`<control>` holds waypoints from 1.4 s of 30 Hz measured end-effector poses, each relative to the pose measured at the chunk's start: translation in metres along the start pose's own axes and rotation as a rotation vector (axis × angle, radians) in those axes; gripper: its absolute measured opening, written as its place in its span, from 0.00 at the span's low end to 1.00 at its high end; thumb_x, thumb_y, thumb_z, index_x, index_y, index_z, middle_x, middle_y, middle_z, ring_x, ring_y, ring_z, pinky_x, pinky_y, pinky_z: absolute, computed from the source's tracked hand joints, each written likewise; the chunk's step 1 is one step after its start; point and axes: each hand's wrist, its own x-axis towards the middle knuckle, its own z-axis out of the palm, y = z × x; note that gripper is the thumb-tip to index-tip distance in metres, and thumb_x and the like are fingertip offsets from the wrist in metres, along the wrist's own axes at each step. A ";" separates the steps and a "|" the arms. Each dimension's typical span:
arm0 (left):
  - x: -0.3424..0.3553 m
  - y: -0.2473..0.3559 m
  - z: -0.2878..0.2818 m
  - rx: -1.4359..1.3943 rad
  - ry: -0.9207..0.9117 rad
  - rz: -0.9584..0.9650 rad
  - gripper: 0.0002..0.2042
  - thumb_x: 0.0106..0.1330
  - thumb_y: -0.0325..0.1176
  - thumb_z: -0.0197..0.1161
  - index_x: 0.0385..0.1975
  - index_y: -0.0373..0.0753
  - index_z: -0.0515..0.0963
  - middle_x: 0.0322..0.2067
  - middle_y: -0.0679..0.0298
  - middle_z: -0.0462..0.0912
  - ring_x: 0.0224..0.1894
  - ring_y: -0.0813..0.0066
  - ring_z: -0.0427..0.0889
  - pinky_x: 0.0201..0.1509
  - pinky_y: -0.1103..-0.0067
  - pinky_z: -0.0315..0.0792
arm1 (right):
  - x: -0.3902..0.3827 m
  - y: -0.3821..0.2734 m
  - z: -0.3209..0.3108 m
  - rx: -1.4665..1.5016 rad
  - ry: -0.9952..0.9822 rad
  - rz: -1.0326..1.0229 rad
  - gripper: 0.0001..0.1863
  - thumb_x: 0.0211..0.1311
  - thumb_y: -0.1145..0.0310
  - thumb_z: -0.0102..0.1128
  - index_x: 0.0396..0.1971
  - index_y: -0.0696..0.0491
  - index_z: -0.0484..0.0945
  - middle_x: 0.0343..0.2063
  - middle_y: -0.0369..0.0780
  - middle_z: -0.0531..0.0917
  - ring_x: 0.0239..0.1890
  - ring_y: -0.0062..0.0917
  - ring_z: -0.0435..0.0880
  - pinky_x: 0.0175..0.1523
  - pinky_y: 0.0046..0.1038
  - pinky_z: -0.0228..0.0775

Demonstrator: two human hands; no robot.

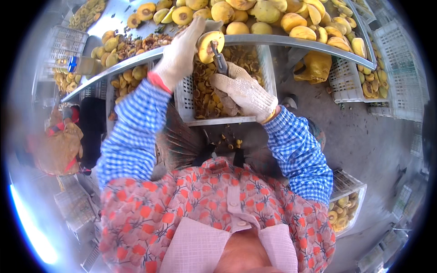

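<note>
A halved yellow peach [204,53] is held in my white-gloved left hand [179,57], at the near edge of the metal table [257,40]. Its cut face, with a brown centre, is turned toward my right. My gloved right hand [248,93] is wrapped round a pitting tool [221,63] with a dark handle. The tool's tip reaches the brown centre of the peach half. Under both hands stands a white plastic crate [184,102] with yellow and brown fruit scraps. On the table beyond lies a heap of yellow peaches [267,11], some whole and some halved.
Brown pits and scraps [152,42] lie on the table's left part. Crates of fruit stand at the right [348,84] and lower right [359,186]. A yellow bag [314,67] sits under the table. Another person [59,141] is at the far left.
</note>
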 end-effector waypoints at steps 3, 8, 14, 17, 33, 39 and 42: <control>-0.009 0.018 0.045 -0.053 0.161 -0.460 0.24 0.65 0.25 0.61 0.61 0.30 0.66 0.55 0.46 0.75 0.55 0.57 0.79 0.56 0.74 0.74 | 0.009 0.008 -0.009 0.197 -0.060 0.029 0.08 0.65 0.65 0.55 0.32 0.51 0.68 0.18 0.31 0.69 0.13 0.17 0.67 0.17 0.24 0.61; 0.012 0.029 0.057 -0.638 0.378 -1.017 0.23 0.70 0.44 0.55 0.59 0.34 0.71 0.51 0.49 0.78 0.47 0.66 0.80 0.52 0.75 0.75 | 0.006 0.007 0.006 0.075 0.076 -0.035 0.07 0.66 0.66 0.55 0.31 0.50 0.69 0.17 0.31 0.69 0.13 0.17 0.67 0.16 0.24 0.60; 0.008 -0.017 0.042 -0.534 -0.156 -0.460 0.20 0.72 0.40 0.54 0.56 0.30 0.71 0.47 0.47 0.80 0.42 0.59 0.84 0.45 0.75 0.81 | 0.000 0.005 -0.002 0.408 -0.134 0.108 0.07 0.68 0.67 0.56 0.32 0.47 0.67 0.15 0.27 0.64 0.11 0.11 0.59 0.13 0.18 0.50; 0.030 -0.002 0.039 -1.261 -0.267 -0.921 0.28 0.74 0.51 0.48 0.45 0.25 0.78 0.42 0.48 0.83 0.39 0.60 0.85 0.40 0.71 0.84 | -0.001 0.009 -0.010 0.485 -0.226 0.121 0.06 0.67 0.69 0.55 0.33 0.48 0.67 0.16 0.27 0.65 0.12 0.11 0.60 0.14 0.18 0.50; 0.035 0.010 0.028 -1.893 -0.204 -0.944 0.30 0.73 0.55 0.47 0.50 0.27 0.75 0.37 0.49 0.84 0.36 0.57 0.86 0.37 0.67 0.84 | -0.001 0.006 -0.016 0.447 -0.406 0.025 0.07 0.68 0.66 0.56 0.33 0.54 0.72 0.13 0.27 0.64 0.08 0.12 0.60 0.11 0.17 0.49; -0.019 -0.003 0.013 -0.279 0.164 -0.412 0.30 0.51 0.38 0.78 0.50 0.32 0.72 0.38 0.58 0.85 0.42 0.68 0.86 0.47 0.77 0.79 | 0.002 0.029 -0.022 0.166 -0.123 -0.078 0.07 0.66 0.66 0.59 0.32 0.48 0.70 0.15 0.27 0.65 0.11 0.13 0.60 0.15 0.19 0.50; -0.093 -0.015 -0.049 0.033 0.136 -0.681 0.23 0.68 0.43 0.59 0.54 0.30 0.72 0.43 0.54 0.85 0.46 0.65 0.85 0.53 0.74 0.77 | 0.001 0.032 -0.023 0.008 0.014 0.149 0.11 0.66 0.65 0.58 0.26 0.45 0.66 0.14 0.26 0.63 0.11 0.13 0.58 0.14 0.20 0.47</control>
